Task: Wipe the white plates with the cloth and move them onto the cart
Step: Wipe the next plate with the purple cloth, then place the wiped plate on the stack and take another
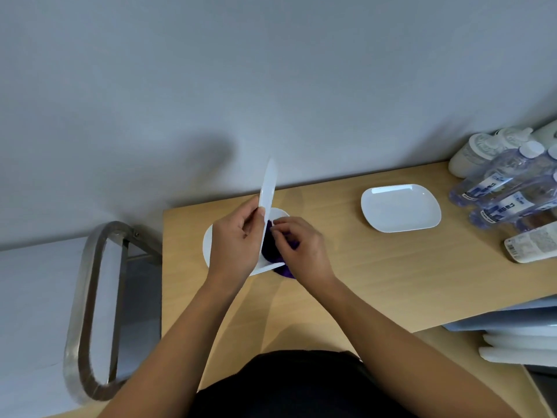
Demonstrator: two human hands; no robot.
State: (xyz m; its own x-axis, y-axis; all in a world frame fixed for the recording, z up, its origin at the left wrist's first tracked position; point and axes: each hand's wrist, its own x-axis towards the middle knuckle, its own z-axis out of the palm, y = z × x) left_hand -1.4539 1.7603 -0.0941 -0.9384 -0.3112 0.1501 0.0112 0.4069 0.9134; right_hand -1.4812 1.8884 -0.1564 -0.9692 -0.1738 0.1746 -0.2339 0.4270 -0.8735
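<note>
Left hand (238, 239) grips plate (269, 188) on edge, long axis upright; right hand (304, 248) pinches cloth (268, 251).

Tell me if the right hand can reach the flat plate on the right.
Probably yes: bare table lies between right hand and flat plate, though it grips the cloth.

Bare forearms (180, 333), black top (289, 384)
</note>
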